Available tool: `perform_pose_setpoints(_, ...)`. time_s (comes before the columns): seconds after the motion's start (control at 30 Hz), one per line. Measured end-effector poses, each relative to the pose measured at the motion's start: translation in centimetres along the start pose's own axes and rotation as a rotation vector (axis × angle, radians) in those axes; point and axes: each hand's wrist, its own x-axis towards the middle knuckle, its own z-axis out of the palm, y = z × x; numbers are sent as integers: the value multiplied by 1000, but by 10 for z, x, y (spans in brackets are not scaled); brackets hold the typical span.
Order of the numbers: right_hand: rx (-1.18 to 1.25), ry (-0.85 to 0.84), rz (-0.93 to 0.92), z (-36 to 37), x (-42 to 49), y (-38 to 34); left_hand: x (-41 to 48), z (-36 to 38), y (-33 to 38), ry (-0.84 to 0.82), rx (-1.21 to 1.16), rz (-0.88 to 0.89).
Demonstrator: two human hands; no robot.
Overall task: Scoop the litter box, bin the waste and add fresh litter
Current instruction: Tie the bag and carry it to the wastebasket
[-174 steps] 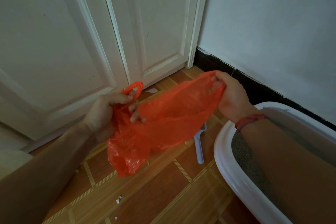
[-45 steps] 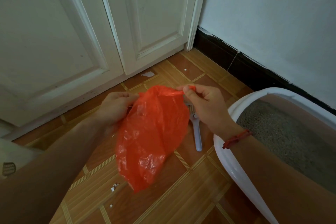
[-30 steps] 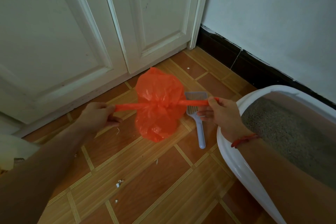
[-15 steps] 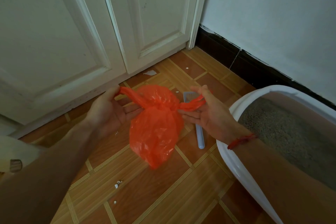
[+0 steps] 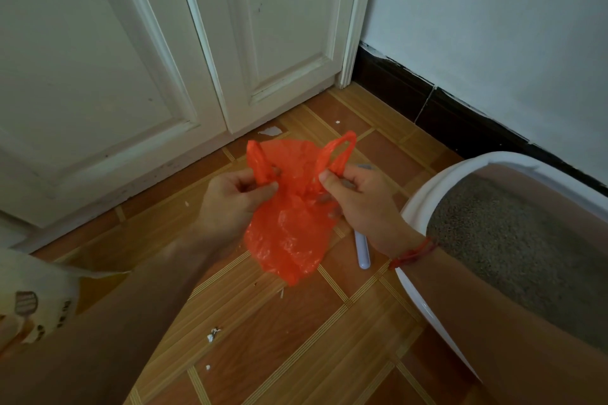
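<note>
Here the person holds a small orange plastic bag (image 5: 289, 223) in the air above the tiled floor (image 5: 296, 339), with both hands closed on its top. The left hand (image 5: 235, 199) pinches one handle loop between thumb and fingers, and the right hand (image 5: 355, 199) pinches the other loop, the two loops standing up above the knuckles. The body of the bag hangs crumpled below the hands. It looks drawn in at the neck, though whether a knot is finished cannot be told.

The litter box (image 5: 424, 191) sits on the floor just beside the right forearm, its white rim partly covered by that arm. The grey litter (image 5: 513, 240) inside looks fairly level, with no clumps showing in the part that can be seen. The pale scoop (image 5: 362, 250) lies on the floor between the bag and the box, mostly hidden behind the bag and the right hand.

Judging from this, the scooping seems done and the waste is probably in the bag, which is being closed. Carrying the bag to a bin is left, and no bin shows. Adding fresh litter is also left. A pale printed pack (image 5: 29, 299) at the lower left edge may be the litter, but that is not clear.
</note>
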Motion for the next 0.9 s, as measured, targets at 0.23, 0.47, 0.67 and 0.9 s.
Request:
perform_pose_setpoints(0.23, -499, 38, -436, 10, 1, 0, 5, 11, -2, 82, 117, 44)
perform_pose_setpoints(0.47, -190, -104, -152, 10, 0, -2, 2, 9, 6, -134, 267, 16)
perform_pose_setpoints(0.67, -105, -184, -74, 6, -3, -16, 0, 15, 3, -262, 659, 235)
perform_pose_setpoints(0.9, -257, -237, -198, 8, -6, -29, 3, 17, -1, -200, 716, 343)
